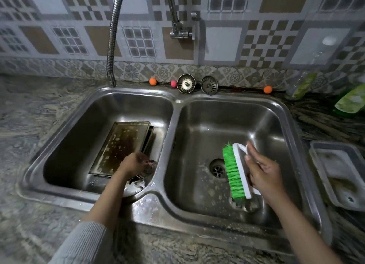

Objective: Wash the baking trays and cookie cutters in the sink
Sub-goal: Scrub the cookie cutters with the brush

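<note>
Left hand (136,164) was in the left basin, fingers curled round a small metal cookie cutter (149,165) just beside the soapy baking trays (122,145), long axis running away from the person. Right hand (262,172) gripped the scrub brush (236,170) over the right basin, well apart.

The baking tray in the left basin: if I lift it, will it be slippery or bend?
The baking tray looks like rigid metal, so it probably will not bend. Suds spot its surface, so it may slip. It leans on another tray, so lifting might shift that one.
</note>
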Demonstrator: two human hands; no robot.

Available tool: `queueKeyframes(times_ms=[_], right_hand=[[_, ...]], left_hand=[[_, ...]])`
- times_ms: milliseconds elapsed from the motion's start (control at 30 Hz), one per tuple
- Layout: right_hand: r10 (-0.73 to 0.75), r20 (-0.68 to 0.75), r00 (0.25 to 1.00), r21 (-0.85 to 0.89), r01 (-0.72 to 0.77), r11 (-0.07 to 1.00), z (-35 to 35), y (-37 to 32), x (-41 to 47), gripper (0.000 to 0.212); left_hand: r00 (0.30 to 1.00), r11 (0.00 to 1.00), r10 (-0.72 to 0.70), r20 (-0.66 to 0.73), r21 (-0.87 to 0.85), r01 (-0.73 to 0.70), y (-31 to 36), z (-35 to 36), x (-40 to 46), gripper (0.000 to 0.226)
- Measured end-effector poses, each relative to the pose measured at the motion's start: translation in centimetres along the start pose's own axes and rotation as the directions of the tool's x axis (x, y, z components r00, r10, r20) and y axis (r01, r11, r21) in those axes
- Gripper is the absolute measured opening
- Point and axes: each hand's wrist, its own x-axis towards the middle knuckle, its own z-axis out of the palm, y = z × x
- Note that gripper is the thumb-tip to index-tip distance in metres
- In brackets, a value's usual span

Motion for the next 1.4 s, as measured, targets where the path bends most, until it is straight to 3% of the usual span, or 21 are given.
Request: queueKeyframes(times_ms=[67, 133, 233, 300, 367, 467, 533, 600, 700, 767, 867, 1033, 1200, 1333, 1400], right_hand=[[0.001, -0.002, 1.0, 0.001, -0.001, 1.0, -0.3, 0.2, 0.0, 0.038], [0.012, -0.019, 1.0, -0.005, -0.012, 1.0, -0.8, 0.4, 0.2, 0.037], [0.019, -0.089, 0.996, -0.004, -0.019, 1.0, -1.9, 0.3, 0.6, 0.039], [0.025, -0.165, 0.986, -0.005, -0.026, 1.0, -2.9, 0.1, 0.9, 0.038], [0.022, -0.228, 0.973, -0.013, -0.026, 1.0, -4.0, -0.1, 1.1, 0.039], [-0.002, -0.288, 0.958, -0.04, -0.01, 0.999, -5.9, -1.0, 0.6, 0.041], [-0.019, -0.308, 0.951, -0.073, -0.004, 0.997, -7.1, -1.5, -0.1, 0.041], [-0.038, -0.319, 0.947, -0.111, 0.003, 0.994, -8.2, -1.7, -0.9, 0.041], [-0.057, -0.306, 0.95, -0.136, 0.015, 0.991, -9.3, -1.8, -2.2, 0.041], [-0.069, -0.317, 0.946, -0.14, 0.025, 0.99, -9.8, -1.7, -2.9, 0.041], [-0.085, -0.333, 0.939, -0.137, 0.042, 0.99, -10.5, -1.5, -3.8, 0.042], [-0.07, -0.348, 0.935, -0.127, 0.027, 0.992, -11.5, -1.6, -4.3, 0.042], [-0.068, -0.384, 0.921, -0.096, 0.034, 0.995, -12.6, -2.5, -4.3, 0.041], [-0.076, -0.466, 0.881, -0.081, 0.043, 0.996, -14.2, -3.4, -3.7, 0.041], [-0.1, -0.491, 0.865, -0.108, 0.053, 0.993, -15.1, -4.0, -3.2, 0.041]], left_hand=[[1.0, 1.0, -0.024, -0.003, -0.003, 0.024, 0.4, 0.0, -0.1, 0.041], [0.993, 1.0, 0.022, -0.118, 0.0, -0.022, 1.9, -0.1, -0.5, 0.045], [0.915, 0.973, 0.192, -0.354, -0.056, -0.226, 6.6, -0.1, -2.3, 0.038], [0.867, 0.928, 0.309, -0.391, -0.073, -0.364, 10.4, 1.2, -3.8, 0.032], [0.848, 0.881, 0.432, -0.306, -0.056, -0.47, 13.7, 4.1, -4.7, 0.029], [0.835, 0.835, 0.55, 0.026, 0.029, -0.55, 18.4, 10.2, -6.5, 0.05], [0.792, 0.801, 0.538, 0.289, 0.115, -0.587, 20.5, 14.6, -7.6, 0.066], [0.723, 0.712, 0.507, 0.469, 0.243, -0.658, 21.5, 18.5, -8.3, 0.067], [0.632, 0.546, 0.427, 0.647, 0.373, -0.75, 22.4, 21.5, -9.1, 0.06], [0.602, 0.498, 0.417, 0.681, 0.383, -0.778, 22.8, 22.3, -8.9, 0.06], [0.62, 0.528, 0.464, 0.633, 0.364, -0.767, 23.2, 23.3, -8.3, 0.069], [0.594, 0.506, 0.455, 0.664, 0.356, -0.786, 23.0, 24.5, -7.4, 0.062], [0.612, 0.605, 0.474, 0.633, 0.272, -0.749, 22.8, 23.9, -7.1, 0.038], [0.671, 0.702, 0.637, 0.379, 0.075, -0.708, 22.9, 21.2, -6.8, 0.058], [0.689, 0.712, 0.686, 0.235, -0.018, -0.702, 22.9, 19.7, -7.1, 0.057]])
